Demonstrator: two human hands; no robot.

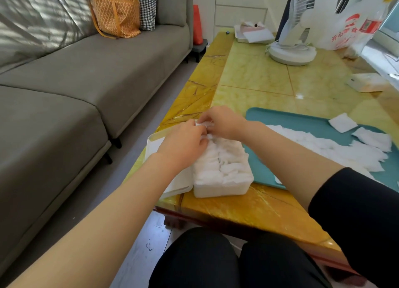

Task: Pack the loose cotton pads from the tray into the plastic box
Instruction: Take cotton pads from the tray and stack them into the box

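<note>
Both hands work at the far end of the box (220, 189), which sits on the worktop (259, 76) just left of the tray (269, 119), with its lid (155, 144) lying beside it under the left forearm. The left hand (185, 142) and right hand (224, 123) meet there with fingers (201, 133) curled inward, apparently pinching and tucking pads (222, 162) against the far wall. The exact grip is hidden. The step looks like seating a batch in the box, which is heaped to the rim. Many loose pads (345, 150) lie on the tray. Next, the right hand would need to let go and reach right for another batch, and the stack must be pressed down to make room.
</note>
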